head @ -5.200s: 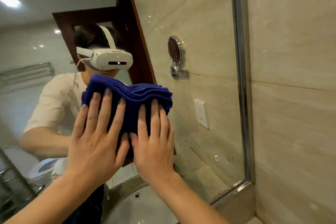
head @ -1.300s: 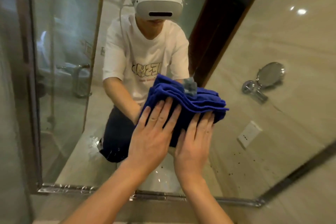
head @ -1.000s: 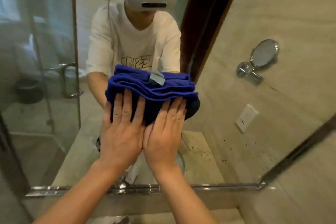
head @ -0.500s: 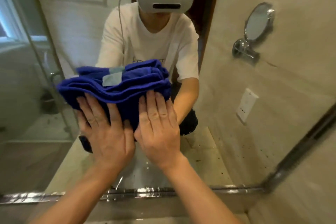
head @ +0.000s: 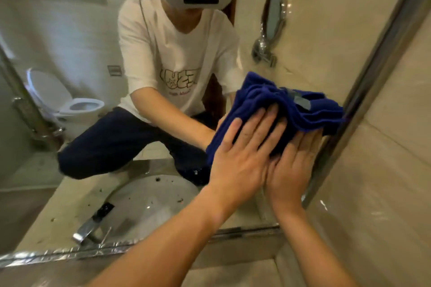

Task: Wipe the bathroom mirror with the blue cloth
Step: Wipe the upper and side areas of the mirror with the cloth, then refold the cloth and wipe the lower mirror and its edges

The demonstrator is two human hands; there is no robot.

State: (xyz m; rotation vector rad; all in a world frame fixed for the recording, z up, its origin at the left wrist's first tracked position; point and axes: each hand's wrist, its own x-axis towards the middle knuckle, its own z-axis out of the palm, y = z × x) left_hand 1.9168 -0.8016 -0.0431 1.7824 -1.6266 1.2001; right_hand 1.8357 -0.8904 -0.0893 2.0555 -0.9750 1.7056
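Observation:
The folded blue cloth (head: 282,105) lies flat against the bathroom mirror (head: 98,137), near the mirror's right metal frame (head: 363,91). My left hand (head: 242,156) presses on the cloth's lower left part with straight, spread fingers. My right hand (head: 291,165) presses beside it with straight fingers, close to the frame. A grey label shows on the cloth's upper side. The glass under the cloth is hidden.
The mirror's bottom metal edge (head: 70,255) runs along the tiled wall. Beige wall tiles (head: 382,193) fill the right side. In the reflection appear a person with a headset, a toilet (head: 70,105), a white sink with a tap (head: 93,226) and a round wall mirror (head: 272,18).
Both hands slid the cloth from the mirror's left side across to its right frame in the last half second. Before that the cloth travelled from right to left.

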